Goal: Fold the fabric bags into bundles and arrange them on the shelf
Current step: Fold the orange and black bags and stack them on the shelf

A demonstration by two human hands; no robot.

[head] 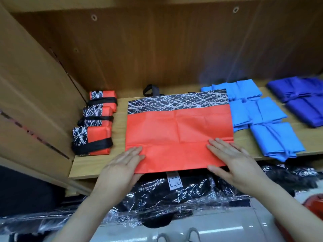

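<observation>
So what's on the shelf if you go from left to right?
Three tied red bundles → flat red bag → light blue bundles → dark blue bundles.

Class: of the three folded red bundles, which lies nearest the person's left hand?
The front red fabric bundle with a black strap, by the left hand; the others lie farther back.

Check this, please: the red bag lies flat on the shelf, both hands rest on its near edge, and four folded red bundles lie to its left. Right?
Not quite. The head view shows three folded red bundles, not four, left of the red bag. The rest holds: it lies flat on the shelf, left hand and right hand resting on its near edge.
</observation>
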